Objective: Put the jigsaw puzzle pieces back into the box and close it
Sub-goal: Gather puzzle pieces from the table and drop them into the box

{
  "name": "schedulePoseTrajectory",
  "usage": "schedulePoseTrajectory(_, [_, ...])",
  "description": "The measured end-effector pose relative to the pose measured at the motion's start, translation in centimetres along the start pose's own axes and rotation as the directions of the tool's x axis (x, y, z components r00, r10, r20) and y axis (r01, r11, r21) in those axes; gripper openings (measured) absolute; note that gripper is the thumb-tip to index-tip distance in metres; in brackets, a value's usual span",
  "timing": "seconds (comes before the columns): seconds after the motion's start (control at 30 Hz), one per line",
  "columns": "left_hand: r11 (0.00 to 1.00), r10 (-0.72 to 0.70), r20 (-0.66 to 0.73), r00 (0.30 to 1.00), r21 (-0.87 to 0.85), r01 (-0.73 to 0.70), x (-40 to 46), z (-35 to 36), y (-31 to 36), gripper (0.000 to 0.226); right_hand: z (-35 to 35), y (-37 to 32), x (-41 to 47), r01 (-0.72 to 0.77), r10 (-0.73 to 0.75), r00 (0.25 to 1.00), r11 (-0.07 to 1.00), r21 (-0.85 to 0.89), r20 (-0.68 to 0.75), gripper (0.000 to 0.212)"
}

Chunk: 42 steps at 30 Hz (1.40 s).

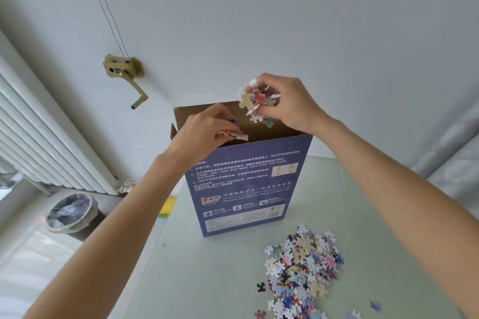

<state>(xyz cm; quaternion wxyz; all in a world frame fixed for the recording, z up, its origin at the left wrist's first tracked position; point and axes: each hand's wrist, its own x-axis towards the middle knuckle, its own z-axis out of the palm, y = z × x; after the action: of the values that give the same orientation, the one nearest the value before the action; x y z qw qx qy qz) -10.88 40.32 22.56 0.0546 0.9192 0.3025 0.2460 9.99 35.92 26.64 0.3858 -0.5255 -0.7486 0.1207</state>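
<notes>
Closest to us there's a big loose pile of puzzle pieces (303, 270) on the pale green table (207, 280), off to our right, with a few strays around it, like one dark piece (261, 287) sitting just left of the heap. Past that the blue box (246, 184) stands upright on the table, top flaps open, brown cardboard inside showing. Both our hands are up over the opening. Our left hand (204, 132) has its fingers curled around a small bunch of pieces (233, 134) right at the box's near rim. Our right hand (282, 101) is a bit higher, pinching a handful of pieces (255, 101), and a couple of loose ones (261, 119) sit in the air just under it, above the opening. Further back on the left: a lined trash bin (72, 215) on the floor, a white radiator (51, 142), and a crank handle (124, 72) mounted on the wall.
</notes>
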Motion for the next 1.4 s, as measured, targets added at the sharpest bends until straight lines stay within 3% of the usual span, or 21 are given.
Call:
schedulePoseTrajectory(0.13, [0.975, -0.218, 0.116, 0.969, -0.016, 0.222, 0.1, -0.1, -0.4, 0.021, 0.7, 0.9, -0.4, 0.023, -0.022, 0.999, 0.998, -0.051, 0.023, 0.034])
schedulePoseTrajectory(0.23, [0.957, -0.284, 0.136, 0.949, -0.013, 0.289, 0.2, -0.5, -0.2, 0.027, 1.0, 1.6, -0.3, 0.052, -0.043, 0.996, 0.991, -0.124, 0.076, 0.032])
schedulePoseTrajectory(0.4, [0.95, -0.295, 0.155, 0.943, -0.062, 0.307, -0.8, -0.8, 0.4, 0.016, 1.3, 2.2, -0.3, 0.104, -0.049, 0.975, 0.964, -0.246, 0.218, 0.027])
schedulePoseTrajectory(0.53, [0.953, -0.273, 0.123, 0.954, -0.102, 0.286, -2.0, -0.8, 0.9, 0.003, 1.5, 1.7, 0.2, 0.175, -0.022, 0.916, 0.92, -0.35, 0.401, 0.038])
schedulePoseTrajectory(0.7, [0.967, -0.244, 0.037, 0.969, -0.073, 0.246, -2.6, -0.7, 1.2, 0.009, 1.5, 0.9, 0.5, 0.147, 0.021, 0.882, 0.937, -0.318, 0.471, 0.037])
schedulePoseTrajectory(0.87, [0.974, -0.223, -0.006, 0.975, -0.034, 0.223, -2.8, -0.4, 1.4, 0.01, 1.7, 1.0, -0.1, 0.122, 0.037, 0.916, 0.923, -0.364, 0.4, 0.015])
schedulePoseTrajectory(1.03, [0.989, -0.116, -0.196, 0.974, 0.072, 0.133, -3.7, 0.5, 2.2, 0.015, 2.3, 0.9, -2.0, 0.064, 0.081, 0.953, 0.888, -0.455, 0.292, 0.024])
schedulePoseTrajectory(1.17, [0.987, -0.036, -0.324, 0.945, 0.136, 0.084, -5.0, 0.9, 3.8, 0.015, 1.9, -0.3, -4.8, 0.014, 0.008, 0.998, 0.94, -0.342, 0.064, 0.021])
schedulePoseTrajectory(1.3, [0.999, 0.033, -0.466, 0.884, 0.048, -0.013, -8.4, 2.9, 7.3, 0.017, 2.6, -1.3, -12.5, -0.068, 0.021, 0.976, 0.974, -0.215, -0.214, 0.027])
schedulePoseTrajectory(1.4, [0.994, -0.043, -0.383, 0.923, -0.113, 0.0, -12.2, 6.9, 9.4, 0.018, 4.8, 0.1, -20.6, -0.225, 0.185, 0.952, 0.963, -0.149, -0.244, 0.023])
